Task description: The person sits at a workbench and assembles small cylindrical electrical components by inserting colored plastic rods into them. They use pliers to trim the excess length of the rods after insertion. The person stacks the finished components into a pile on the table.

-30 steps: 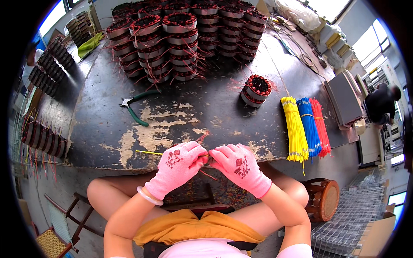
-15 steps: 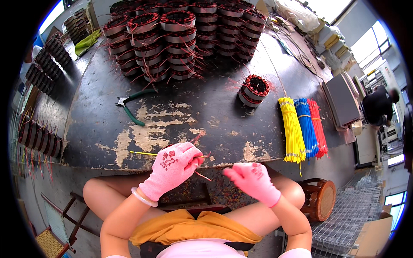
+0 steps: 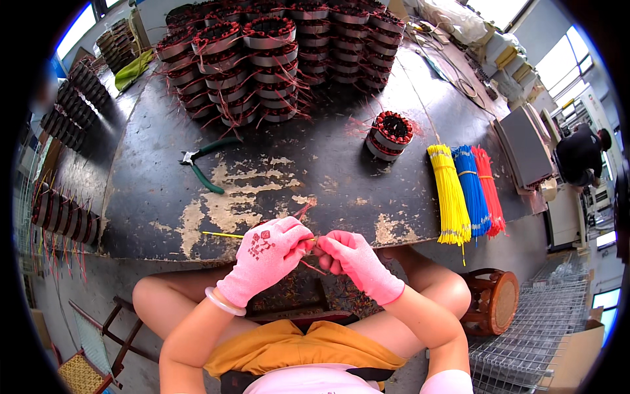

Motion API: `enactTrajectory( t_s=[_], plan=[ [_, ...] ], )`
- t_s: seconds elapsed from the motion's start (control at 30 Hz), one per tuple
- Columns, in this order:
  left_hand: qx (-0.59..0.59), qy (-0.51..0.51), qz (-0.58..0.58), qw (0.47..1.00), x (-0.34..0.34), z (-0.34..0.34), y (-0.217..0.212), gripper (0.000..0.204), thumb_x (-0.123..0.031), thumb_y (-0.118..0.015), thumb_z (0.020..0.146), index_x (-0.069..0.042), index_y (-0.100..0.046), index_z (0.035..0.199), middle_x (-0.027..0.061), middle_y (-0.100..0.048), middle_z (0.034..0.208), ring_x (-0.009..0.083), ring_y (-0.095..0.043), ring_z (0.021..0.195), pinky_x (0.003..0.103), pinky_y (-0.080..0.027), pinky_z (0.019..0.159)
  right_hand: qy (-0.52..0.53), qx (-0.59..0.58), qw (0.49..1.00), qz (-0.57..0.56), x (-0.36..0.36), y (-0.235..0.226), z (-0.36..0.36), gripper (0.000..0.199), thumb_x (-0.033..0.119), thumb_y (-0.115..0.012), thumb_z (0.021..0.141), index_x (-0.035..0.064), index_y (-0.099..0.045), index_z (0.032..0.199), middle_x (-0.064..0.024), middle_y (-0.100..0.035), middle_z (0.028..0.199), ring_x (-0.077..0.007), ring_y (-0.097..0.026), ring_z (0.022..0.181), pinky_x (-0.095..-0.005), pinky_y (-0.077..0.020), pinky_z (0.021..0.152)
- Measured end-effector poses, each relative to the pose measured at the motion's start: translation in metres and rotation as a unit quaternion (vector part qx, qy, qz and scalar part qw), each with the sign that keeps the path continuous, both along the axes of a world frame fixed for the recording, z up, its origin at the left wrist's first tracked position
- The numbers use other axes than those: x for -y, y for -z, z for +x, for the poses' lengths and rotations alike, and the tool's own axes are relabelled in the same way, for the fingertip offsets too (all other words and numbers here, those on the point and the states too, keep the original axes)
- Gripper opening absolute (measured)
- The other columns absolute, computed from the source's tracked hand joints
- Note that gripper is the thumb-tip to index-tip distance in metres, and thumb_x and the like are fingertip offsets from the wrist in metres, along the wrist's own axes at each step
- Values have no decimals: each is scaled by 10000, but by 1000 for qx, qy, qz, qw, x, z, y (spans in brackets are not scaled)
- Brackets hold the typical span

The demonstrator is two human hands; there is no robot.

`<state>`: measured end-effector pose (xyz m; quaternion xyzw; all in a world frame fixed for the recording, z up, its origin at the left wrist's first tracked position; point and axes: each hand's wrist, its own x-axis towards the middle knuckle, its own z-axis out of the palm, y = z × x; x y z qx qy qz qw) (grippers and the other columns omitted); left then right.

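My left hand [image 3: 266,255], in a pink glove, is closed on a yellow wire [image 3: 222,234] that sticks out to its left. Thin red wire ends [image 3: 304,210] show just above its fingers, and a reddish lead [image 3: 312,266] hangs below them; what these join is hidden. Fingertips of my right hand [image 3: 357,264], gloved alike, pinch the wire's other end right beside the left fingers. Beyond the hands, green-handled cutters [image 3: 209,164] lie on the worn dark table [image 3: 315,171]. Two stacked wound stators [image 3: 390,136] stand farther right.
Tall stacks of stators [image 3: 272,72] fill the table's far side. Yellow [image 3: 449,197], blue [image 3: 471,192] and red wire bundles [image 3: 489,192] lie at the right. More stators [image 3: 64,215] line the left. A wooden drum-shaped stool [image 3: 491,302] stands by my right knee. Another person [image 3: 581,156] is at far right.
My right hand has moved left and up, from apart to meeting the left fingers at the wire's end. My left hand keeps its hold on the yellow wire.
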<state>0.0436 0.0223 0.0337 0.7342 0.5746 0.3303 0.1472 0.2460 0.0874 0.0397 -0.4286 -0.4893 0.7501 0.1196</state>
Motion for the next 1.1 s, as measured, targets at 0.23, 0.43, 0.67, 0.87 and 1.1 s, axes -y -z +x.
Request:
enactTrajectory(
  t_s=[0.23,0.43,0.67,0.87,1.1],
  plan=[
    [-10,-6,-10,1000,1,0,-4,104,-105,-687,857,-101,-693,962,60,-680,941,293,-677,877,392,-547,737,-177,223,654,701,-10,-9,11,252,235,-717,876,129,-636,1090,-47,-623,960,-251,-640,937,-375,-510,771],
    [-12,-1,-11,1000,0,0,-5,89,-110,-685,861,-105,-688,950,61,-669,936,295,-670,871,393,-543,734,-302,181,523,776,-31,-16,1,238,328,-709,905,137,-686,1045,-27,-660,874,-191,-639,740,-352,-502,654],
    [-4,10,-14,1000,1,-2,-2,89,-115,-688,856,-105,-689,945,58,-669,932,293,-671,859,394,-545,734,-52,-21,998,-7,-13,2,-6,392,349,-522,1052,13,-711,983,1,-705,824,-72,-615,677,-232,-465,582],
    [-6,2,2,1000,1,0,-4,85,-153,-696,865,-114,-681,940,54,-667,913,297,-672,833,402,-548,724,-31,128,717,684,-8,-4,16,247,221,-756,881,95,-705,1088,-35,-675,894,-184,-654,730,-313,-505,662],
    [-12,4,5,1000,1,3,-3,82,-156,-701,864,-120,-681,934,50,-666,906,293,-674,828,393,-551,719,-96,185,561,801,-4,12,8,230,231,-807,773,167,-653,932,30,-586,846,-185,-595,760,-362,-467,676]
  ],
)
